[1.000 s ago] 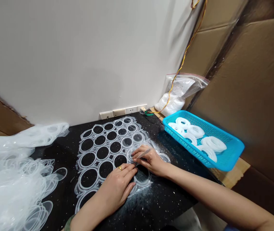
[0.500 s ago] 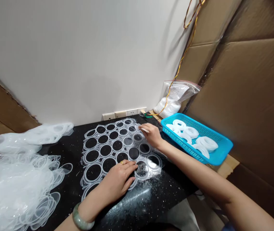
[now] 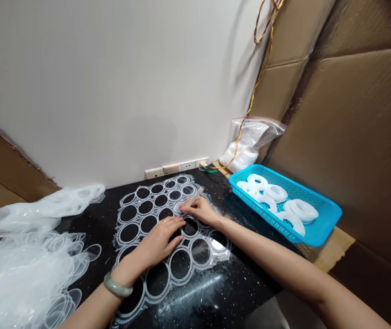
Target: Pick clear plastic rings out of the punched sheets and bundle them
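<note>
A translucent sheet of joined rings [image 3: 157, 281] lies flat on the speckled black tabletop. My left hand [image 3: 159, 240], with a ring and a green bangle, rests on the sheet's middle with its fingers stretched out. Just beyond it, my right hand [image 3: 200, 211] is closed around a slim pale stick [image 3: 195, 197], its fingertips down at the sheet. What the stick's lower end touches is hidden by the fingers. To the right, a blue plastic basket [image 3: 327, 228] holds several loose white rings [image 3: 274, 193].
A large heap of clear ring-shaped scraps [image 3: 20, 278] covers the table's left, with folded translucent sheets [image 3: 47, 205] behind it. A clear bag [image 3: 245, 146] stands in the back corner beside a yellow-brown wire [image 3: 255, 91]. Sockets [image 3: 171, 170] line the wall; cardboard [image 3: 360, 137] walls the right.
My right hand has moved left and nearer, and its stick now slants up to the right. My left hand has shifted slightly left and away from me. The view has shifted a little.
</note>
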`<state>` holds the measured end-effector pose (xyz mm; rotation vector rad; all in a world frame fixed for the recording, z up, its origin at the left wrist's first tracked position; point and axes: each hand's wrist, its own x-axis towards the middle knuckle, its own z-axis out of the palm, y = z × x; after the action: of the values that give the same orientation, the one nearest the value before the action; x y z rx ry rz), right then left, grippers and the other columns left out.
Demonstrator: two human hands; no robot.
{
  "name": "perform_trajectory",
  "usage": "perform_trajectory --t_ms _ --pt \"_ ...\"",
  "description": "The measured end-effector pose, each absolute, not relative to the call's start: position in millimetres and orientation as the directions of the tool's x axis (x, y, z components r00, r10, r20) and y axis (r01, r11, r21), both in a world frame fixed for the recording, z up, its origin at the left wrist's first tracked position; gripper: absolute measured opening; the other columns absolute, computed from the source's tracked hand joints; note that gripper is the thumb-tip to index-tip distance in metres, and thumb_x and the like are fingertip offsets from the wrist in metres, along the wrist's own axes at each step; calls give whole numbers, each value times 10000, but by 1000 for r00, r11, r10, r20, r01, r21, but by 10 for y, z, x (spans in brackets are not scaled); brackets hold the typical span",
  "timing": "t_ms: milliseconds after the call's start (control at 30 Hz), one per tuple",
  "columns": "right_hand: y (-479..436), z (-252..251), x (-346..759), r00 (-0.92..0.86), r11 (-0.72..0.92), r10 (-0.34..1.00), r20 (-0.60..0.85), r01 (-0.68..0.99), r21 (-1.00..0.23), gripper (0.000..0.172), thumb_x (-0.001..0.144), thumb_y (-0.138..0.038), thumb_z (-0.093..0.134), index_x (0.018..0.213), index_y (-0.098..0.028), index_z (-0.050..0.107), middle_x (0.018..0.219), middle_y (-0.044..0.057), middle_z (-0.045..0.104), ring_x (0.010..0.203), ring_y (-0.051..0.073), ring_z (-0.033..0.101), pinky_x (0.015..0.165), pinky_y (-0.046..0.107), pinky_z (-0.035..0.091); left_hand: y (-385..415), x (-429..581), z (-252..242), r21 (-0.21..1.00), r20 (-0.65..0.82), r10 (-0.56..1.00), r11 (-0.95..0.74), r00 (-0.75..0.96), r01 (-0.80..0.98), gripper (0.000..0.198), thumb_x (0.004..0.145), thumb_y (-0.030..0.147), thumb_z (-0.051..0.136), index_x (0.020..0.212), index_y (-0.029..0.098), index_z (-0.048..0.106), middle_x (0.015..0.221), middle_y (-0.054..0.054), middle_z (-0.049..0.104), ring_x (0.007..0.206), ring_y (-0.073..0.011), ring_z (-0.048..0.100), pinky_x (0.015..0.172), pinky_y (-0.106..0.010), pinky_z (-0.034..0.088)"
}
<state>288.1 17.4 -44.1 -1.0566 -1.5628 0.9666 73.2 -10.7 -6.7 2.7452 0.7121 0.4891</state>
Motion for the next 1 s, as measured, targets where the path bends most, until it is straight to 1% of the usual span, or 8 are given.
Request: perform_trajectory --t_ms 200,333,600,700,800,867,933,1000 --pt "166 -444 2888 -131 323 944 302 191 -927 306 769 -461 711 818 -162 753 941 94 749 920 241 686 856 368 531 -158 721 -139 329 220 528 -832 820 448 379 947 212 533 1325 182 530 1390 -117 539 1301 -243 484 1077 -501 414" --pt "132 -429 2871 -121 330 943 310 205 -921 272 786 -425 701 803 -158 751 931 95 744 909 230 680 855 355 523 -156 726 -149 331 221 526 -832 821 445 377 946 209 530 1322 181 537 1396 -115 535 1301 -240 483 1082 -490 410" --pt "99 -413 2848 -88 313 949 301 179 -933 329 790 -481 686 822 -159 745 909 90 747 850 229 688 789 336 530 -150 720 -185 347 240 541 -823 806 449 362 940 234 530 1299 204 569 1393 -103 544 1286 -251 501 1072 -476 426" --pt "73 -402 2839 -92 404 914 395 292 -867 308 848 -461 639 787 -179 748 879 79 750 845 222 677 797 342 512 -151 724 -184 355 234 546 -818 804 452 365 939 242 531 1300 210 571 1391 -97 548 1289 -253 501 1082 -468 417" --pt "33 -391 2819 -157 530 841 517 424 -734 257 890 -389 615 777 -201 750 861 70 752 862 220 650 855 377 472 -146 725 -179 353 238 546 -819 803 452 357 936 246 535 1287 199 580 1358 -103 576 1272 -255 516 1076 -465 423" --pt "5 -384 2805 -197 556 824 531 457 -694 250 906 -365 598 788 -205 749 865 71 751 864 219 641 858 383 464 -144 723 -176 352 238 546 -819 804 453 345 934 248 539 1270 191 590 1327 -105 598 1253 -252 531 1067 -457 433" --pt "-15 -376 2796 -201 530 845 495 434 -729 277 915 -377 580 787 -195 745 874 79 747 856 218 649 834 369 477 -144 718 -176 354 238 547 -818 803 452 342 933 244 540 1266 190 592 1314 -103 607 1243 -246 539 1058 -444 443" --pt "-18 -371 2798 -168 460 888 429 363 -811 306 906 -410 581 792 -176 742 883 87 745 843 221 666 803 350 495 -147 714 -180 355 247 548 -819 799 452 358 932 234 539 1285 195 577 1329 -101 597 1250 -243 533 1055 -439 445"
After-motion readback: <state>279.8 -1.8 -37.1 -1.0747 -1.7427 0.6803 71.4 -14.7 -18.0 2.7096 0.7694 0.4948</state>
